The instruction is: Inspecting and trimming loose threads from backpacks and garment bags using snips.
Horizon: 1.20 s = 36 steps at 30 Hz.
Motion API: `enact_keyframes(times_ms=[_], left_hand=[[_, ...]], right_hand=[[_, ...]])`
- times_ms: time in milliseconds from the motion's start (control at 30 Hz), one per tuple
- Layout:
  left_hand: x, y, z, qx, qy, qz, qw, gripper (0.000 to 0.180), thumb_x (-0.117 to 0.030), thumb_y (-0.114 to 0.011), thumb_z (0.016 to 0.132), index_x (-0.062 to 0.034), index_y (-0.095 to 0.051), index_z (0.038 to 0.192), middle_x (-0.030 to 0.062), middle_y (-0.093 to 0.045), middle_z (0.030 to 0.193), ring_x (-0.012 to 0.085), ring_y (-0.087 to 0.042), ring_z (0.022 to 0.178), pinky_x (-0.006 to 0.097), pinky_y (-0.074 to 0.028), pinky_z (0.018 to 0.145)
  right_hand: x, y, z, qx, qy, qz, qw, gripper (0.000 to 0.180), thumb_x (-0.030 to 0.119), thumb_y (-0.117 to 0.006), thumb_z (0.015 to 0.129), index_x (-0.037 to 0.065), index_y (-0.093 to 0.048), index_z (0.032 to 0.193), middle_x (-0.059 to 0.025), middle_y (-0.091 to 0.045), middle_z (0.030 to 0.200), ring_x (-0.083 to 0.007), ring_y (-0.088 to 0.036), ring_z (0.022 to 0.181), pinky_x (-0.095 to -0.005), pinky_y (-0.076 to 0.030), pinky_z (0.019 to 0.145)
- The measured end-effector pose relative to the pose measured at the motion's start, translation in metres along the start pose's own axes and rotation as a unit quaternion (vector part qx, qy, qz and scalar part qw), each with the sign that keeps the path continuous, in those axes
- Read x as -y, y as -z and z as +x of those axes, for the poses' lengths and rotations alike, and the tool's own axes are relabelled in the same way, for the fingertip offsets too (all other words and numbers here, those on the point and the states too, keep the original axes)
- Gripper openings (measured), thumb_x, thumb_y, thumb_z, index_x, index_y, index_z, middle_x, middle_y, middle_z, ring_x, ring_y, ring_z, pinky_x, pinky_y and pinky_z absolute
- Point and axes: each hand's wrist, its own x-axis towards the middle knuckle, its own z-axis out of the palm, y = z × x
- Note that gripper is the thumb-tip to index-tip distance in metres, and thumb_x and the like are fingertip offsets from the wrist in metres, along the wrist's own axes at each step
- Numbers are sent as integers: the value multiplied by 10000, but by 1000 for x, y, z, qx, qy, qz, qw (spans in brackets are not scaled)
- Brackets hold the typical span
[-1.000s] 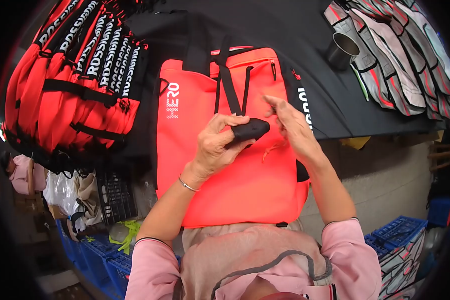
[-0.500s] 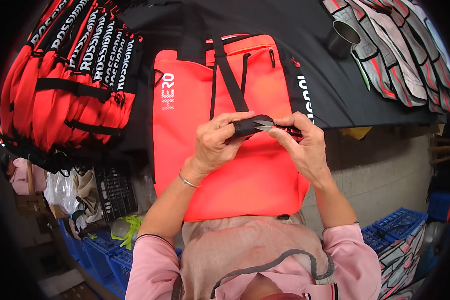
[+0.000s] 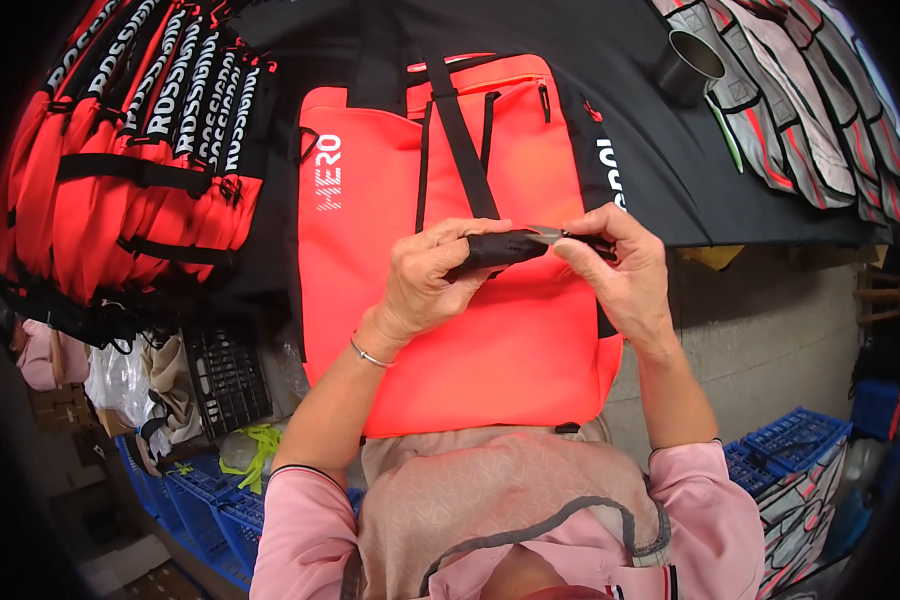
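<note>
Standing beside her, I see the left hand (image 3: 425, 280) curled around a small black fabric piece (image 3: 495, 248), fingers wrapped over its top and thumb tucked under, while the right hand (image 3: 620, 270) pinches its free end between thumb and forefinger, where a thin grey tip (image 3: 545, 235) pokes out. Both hands hover just above the front of a bright red bag (image 3: 450, 330) that lies flat on the black tabletop (image 3: 670, 170), its lower end hanging over the edge toward her apron (image 3: 490, 500). The black piece sits right over the bag's black strap (image 3: 465, 165), and it looks joined to it, though I cannot say for certain. To do this well, I would judge she needs the left hand to keep the fabric bunched and steady while the right works only the tip with small pulls, keeping the bag from sliding off the edge. What the grey tip is, a tag, a pull or a blade, is too small to tell, and the left fingers cover most of the black piece. A stack of red and black bags (image 3: 130, 170) lies at the left, partly cut off by the rim; a dark metal cup (image 3: 685, 65) and grey patterned pieces (image 3: 800, 110) sit at the far right, bent by the lens.
</note>
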Motion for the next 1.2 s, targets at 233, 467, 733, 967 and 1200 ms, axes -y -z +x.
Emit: enact_keyframes(times_ms=[233, 467, 733, 967, 1200], left_hand=[[4, -2, -9, -4, 7, -9, 1000, 238, 61, -746, 678, -20, -718, 900, 123, -710, 1051, 245, -703, 852, 306, -569, 711], [-3, -1, -18, 19, 40, -19, 999, 270, 47, -751, 686, -22, -714, 945, 109, -698, 1077, 263, -690, 910, 329, -565, 746], [-52, -35, -66, 182, -85, 250, 947, 309, -120, -564, 825, -96, -661, 1117, 111, -309, 1554, 327, -245, 1436, 598, -143, 1156], [-71, -8, -99, -12, 114, 99, 988, 332, -116, -607, 861, 1, -590, 1171, 229, -563, 1264, 325, -567, 1146, 427, -469, 951], [-41, -15, -74, 157, 411, 65, 896, 402, -307, -811, 787, 23, -594, 863, 35, -555, 548, 81, -576, 552, 264, -449, 500]], right_hand=[[-7, -4, -2, 42, 29, -138, 989, 192, 124, -755, 843, -9, -631, 905, -55, -639, 781, -90, -580, 705, -249, -488, 660], [-5, 0, -3, 43, -13, -73, 996, 188, 142, -733, 869, -11, -625, 880, -16, -618, 751, -65, -547, 691, -232, -470, 662], [-12, -12, 12, 57, -86, -37, 994, 527, 209, -779, 801, -31, -552, 1212, -35, -598, 909, -90, -545, 809, -257, -466, 739], [-5, 13, -11, 52, -106, 242, 963, 424, 46, -715, 831, 29, -538, 1215, 87, -528, 753, 1, -512, 586, -145, -333, 467], [1, 66, -76, 67, 7, 243, 968, 419, 137, -804, 701, 58, -426, 864, -67, -582, 639, -118, -534, 457, -214, -430, 423]])
